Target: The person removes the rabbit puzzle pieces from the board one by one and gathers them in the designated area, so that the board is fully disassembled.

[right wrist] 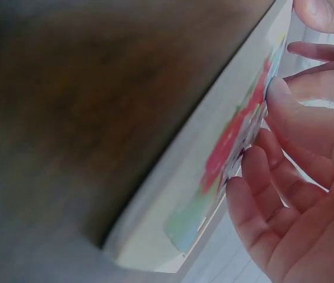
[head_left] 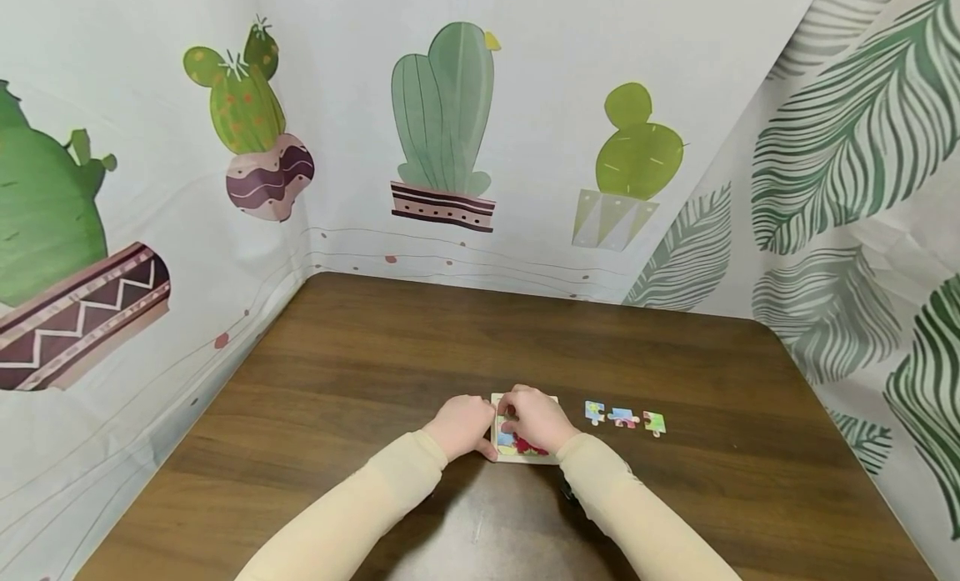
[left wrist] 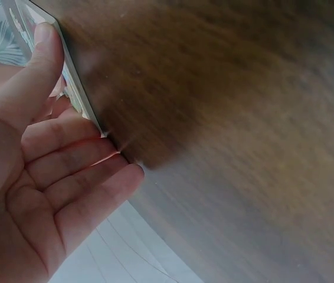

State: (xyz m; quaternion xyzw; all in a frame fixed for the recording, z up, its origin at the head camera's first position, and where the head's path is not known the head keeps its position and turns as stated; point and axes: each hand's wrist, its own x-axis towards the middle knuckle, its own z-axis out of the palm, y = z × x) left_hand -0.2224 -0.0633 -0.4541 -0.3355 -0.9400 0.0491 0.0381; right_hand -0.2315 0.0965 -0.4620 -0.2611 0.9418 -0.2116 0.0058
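A small square jigsaw puzzle with a pale wooden frame (head_left: 527,458) lies on the table, its picture showing a red shape and patches of blue and green. My left hand (head_left: 465,427) rests at the frame's left side, thumb by the near corner. In the left wrist view, this hand's fingers (left wrist: 87,156) stretch nearly straight along the frame's edge. Over the puzzle, my right hand (head_left: 536,418) bends its fingers down. Its thumb (right wrist: 282,97) and fingertips meet the picture surface in the right wrist view; I cannot tell whether a piece sits between them.
To the right lie three loose jigsaw pieces in a row: a blue-yellow piece (head_left: 594,411), a blue-red piece (head_left: 622,418) and a green-pink piece (head_left: 654,423). The brown wooden table (head_left: 360,348) meets a cactus-print wall covering (head_left: 540,256) at the back.
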